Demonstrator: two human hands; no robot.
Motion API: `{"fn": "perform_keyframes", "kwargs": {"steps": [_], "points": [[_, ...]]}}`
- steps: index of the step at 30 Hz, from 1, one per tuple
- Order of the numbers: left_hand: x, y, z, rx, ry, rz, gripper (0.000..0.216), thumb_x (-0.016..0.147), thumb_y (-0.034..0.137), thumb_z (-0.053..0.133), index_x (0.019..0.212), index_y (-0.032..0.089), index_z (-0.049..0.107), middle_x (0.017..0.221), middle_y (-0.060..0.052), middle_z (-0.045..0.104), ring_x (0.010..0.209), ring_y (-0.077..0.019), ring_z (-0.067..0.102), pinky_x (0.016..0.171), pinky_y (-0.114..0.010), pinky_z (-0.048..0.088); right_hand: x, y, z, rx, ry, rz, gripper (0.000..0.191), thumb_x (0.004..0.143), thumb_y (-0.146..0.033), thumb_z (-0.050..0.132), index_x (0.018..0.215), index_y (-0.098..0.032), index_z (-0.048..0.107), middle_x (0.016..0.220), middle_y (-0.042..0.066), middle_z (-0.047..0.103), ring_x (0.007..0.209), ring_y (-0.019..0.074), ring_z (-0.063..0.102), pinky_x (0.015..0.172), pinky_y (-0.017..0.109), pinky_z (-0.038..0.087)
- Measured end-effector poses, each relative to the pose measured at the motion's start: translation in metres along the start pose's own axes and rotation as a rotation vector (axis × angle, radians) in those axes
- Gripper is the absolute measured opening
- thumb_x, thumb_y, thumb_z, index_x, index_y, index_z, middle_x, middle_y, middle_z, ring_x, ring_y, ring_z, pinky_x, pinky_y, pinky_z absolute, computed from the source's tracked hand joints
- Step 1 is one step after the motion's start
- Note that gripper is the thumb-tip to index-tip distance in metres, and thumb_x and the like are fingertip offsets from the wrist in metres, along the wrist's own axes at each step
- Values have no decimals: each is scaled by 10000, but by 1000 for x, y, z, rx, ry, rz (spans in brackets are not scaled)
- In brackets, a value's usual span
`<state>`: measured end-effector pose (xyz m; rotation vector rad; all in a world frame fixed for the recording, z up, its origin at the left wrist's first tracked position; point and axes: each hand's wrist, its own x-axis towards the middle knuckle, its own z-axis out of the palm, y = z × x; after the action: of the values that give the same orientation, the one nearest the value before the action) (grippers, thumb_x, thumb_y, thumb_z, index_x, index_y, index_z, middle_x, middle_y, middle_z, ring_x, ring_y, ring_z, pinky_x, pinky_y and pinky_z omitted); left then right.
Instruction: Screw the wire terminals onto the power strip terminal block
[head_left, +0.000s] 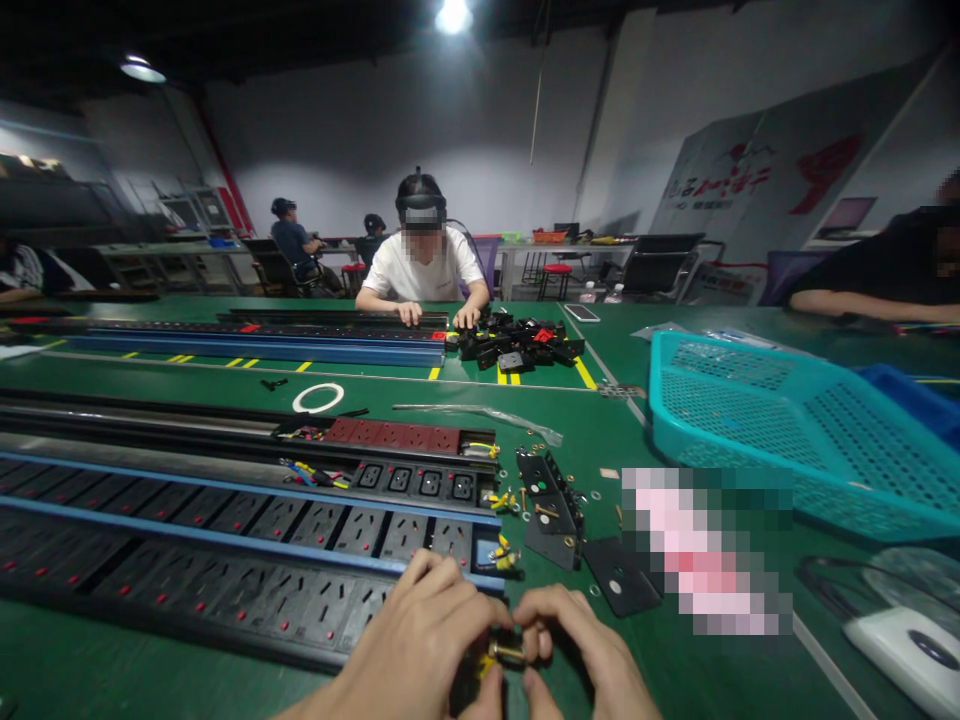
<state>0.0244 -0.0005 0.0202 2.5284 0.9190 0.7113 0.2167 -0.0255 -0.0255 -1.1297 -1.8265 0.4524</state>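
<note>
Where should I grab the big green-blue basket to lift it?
Probably by the top rim of the basket, with your hands coming down from above on the side facing the table's middle. The rim is a solid edge your fingers could curl under. The holes in the walls look too small for fingers.

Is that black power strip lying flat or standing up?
Lying flat: the strip rests on the green bench, with its sockets facing up.

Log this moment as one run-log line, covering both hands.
Left hand | right hand | together holding: brass bolt, yellow wire terminal | nearest: black power strip | beyond: black metal brackets
</note>
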Motion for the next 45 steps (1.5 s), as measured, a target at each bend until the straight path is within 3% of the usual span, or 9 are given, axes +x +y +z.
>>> {"fn": "perform_keyframes", "kwargs": {"steps": [19, 28, 35, 45], "points": [[-3, -3, 3, 10, -13, -28, 191, 786, 49, 571, 883, 201, 635, 805, 9, 643, 804, -188, 520, 816, -345, 329, -1, -1, 1, 8, 16, -40, 361, 647, -60, 465, 934, -255, 563, 661, -49, 602, 568, 146, 610, 537, 207, 492], [-1, -2, 3, 7, 5, -8, 151, 793, 54, 560, 840, 189, 611, 773, 12, 607, 789, -181, 496, 814, -345, 327, -1, 3, 2, -6, -8, -41, 238, 634, -48, 461, 765, -246, 452, 658, -50, 546, 581, 133, 571, 540, 195, 441], [-3, -8, 2, 97, -102, 55, 285, 854, 82, 571, 1049, 265, 671, 808, 11, 606, 805, -193, 476, 786, -352, 303, 0, 3, 2, -27, -10, -97, 201, 664, -57, 462, 740, -241, 437, 652, -55, 557, 589, 127, 567, 565, 200, 416], [0, -8, 0, 153, -154, 56, 277, 905, 104, 591, 1103, 280, 670, 850, 5, 607, 832, -201, 481, 794, -357, 303, -1, 6, 2, -36, -23, -81, 200, 684, -60, 512, 757, -242, 472, 667, -48, 578, 615, 147, 582, 588, 223, 418]]}}
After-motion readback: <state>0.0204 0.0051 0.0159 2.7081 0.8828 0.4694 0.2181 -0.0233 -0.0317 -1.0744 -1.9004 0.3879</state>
